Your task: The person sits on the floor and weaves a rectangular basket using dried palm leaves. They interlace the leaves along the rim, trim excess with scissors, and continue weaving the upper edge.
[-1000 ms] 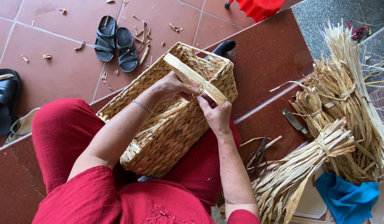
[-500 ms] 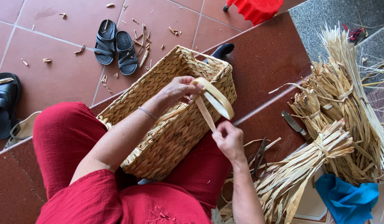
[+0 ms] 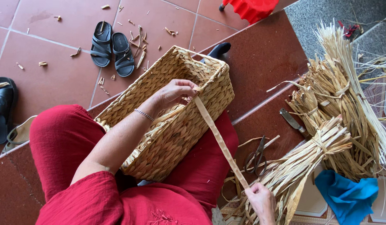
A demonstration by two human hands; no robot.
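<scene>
Your left hand (image 3: 176,92) rested on the near rim of the rectangular woven basket (image 3: 168,125), fingers curled and pinching the upper end of a flat straw strip (image 3: 220,141) where it met the weave. The basket lay tilted across your lap, on your red trousers (image 3: 63,146), its open side facing up and away from you. Your right hand (image 3: 261,202) was well apart from the left, down by your knee, closed on the lower end of that same strip, so it ran taut and straight between your two hands. Just beside the right hand lay a tied bundle of dried straw (image 3: 309,162), with a pair of scissors (image 3: 256,156) on the red tiled floor (image 3: 264,58) near it and a knife (image 3: 292,121) a little further off. A blue cloth (image 3: 347,196) sat by the bundle, and black sandals (image 3: 113,52) stood beyond the basket.
</scene>
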